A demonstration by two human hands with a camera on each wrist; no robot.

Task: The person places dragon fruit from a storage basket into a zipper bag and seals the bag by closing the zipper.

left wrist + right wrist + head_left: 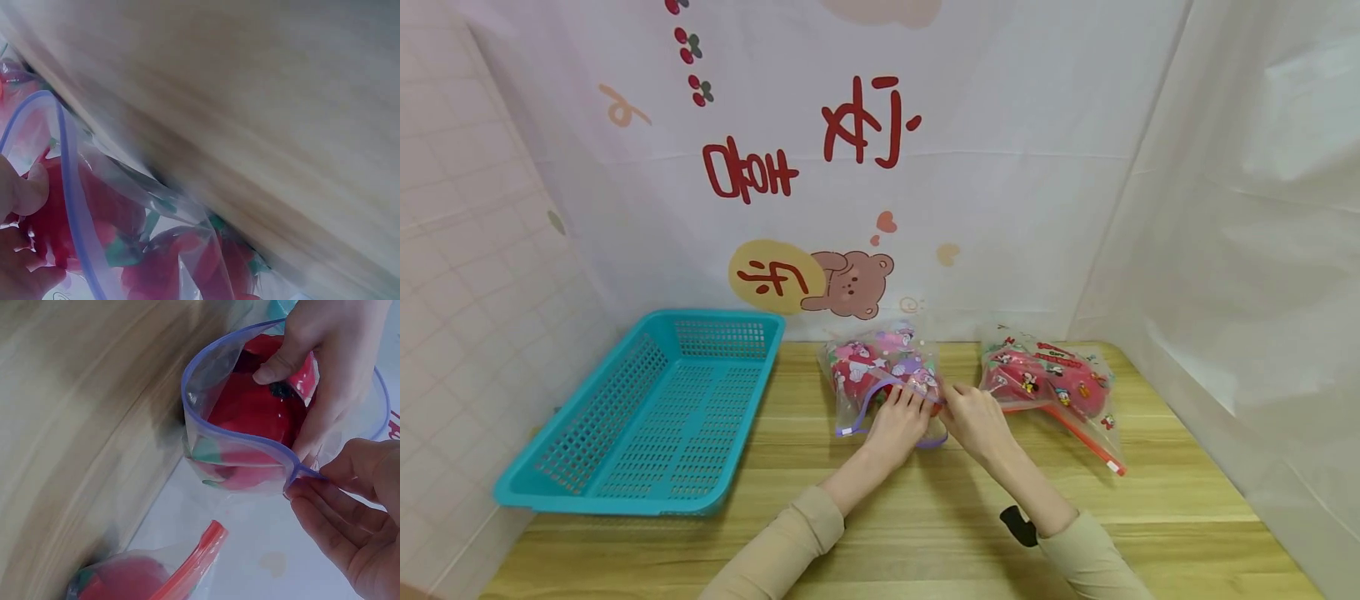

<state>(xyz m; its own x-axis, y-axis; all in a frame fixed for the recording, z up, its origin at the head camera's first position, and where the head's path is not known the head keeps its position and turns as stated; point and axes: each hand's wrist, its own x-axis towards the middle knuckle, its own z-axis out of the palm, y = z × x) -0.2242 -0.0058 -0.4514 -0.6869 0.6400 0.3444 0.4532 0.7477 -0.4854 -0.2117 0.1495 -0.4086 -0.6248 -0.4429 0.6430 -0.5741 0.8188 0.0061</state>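
A clear zip bag with a purple seal (847, 406) stands at the middle of the table, its mouth open towards me. Inside are several glossy red fruits with green parts, seen through the plastic. My left hand (897, 423) reaches into the mouth, thumb and fingers around a red fruit (250, 412) with a dark stem. The thumb lies on top of it in the right wrist view. With thumb and fingers, my right hand (356, 519) pinches the corner of the purple seal. The fingertips of my left hand are partly hidden behind the fruit.
To the right lies another filled bag (1078, 387) with a red slider strip (1086, 437). A turquoise perforated basket (730, 467) sits on the left. A white printed cloth (1000, 225) hangs behind the wooden table (925, 533).
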